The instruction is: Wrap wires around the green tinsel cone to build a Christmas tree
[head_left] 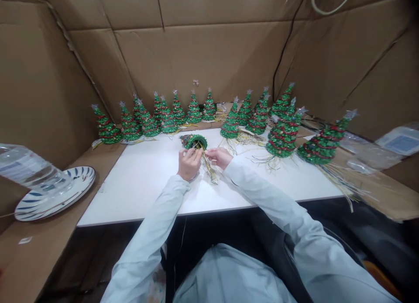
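A small green tinsel Christmas tree [187, 140] lies on its side on the white board, its open hollow base facing me. Thin yellow and white wires [210, 172] trail out of that base onto the board. My left hand [190, 164] is closed in a pinch on the wires just in front of the base. Close beside it, my right hand [220, 157] also pinches the wires, fingertips nearly meeting those of the left. Which single strands each hand grips is too fine to make out.
Several upright trees [193, 108] line the back, and more trees [283, 135] with loose wires stand at the right. A tilted water bottle [32, 170] rests on a patterned plate [54, 207] at left. Cardboard walls [203, 49] enclose the white board [131, 185].
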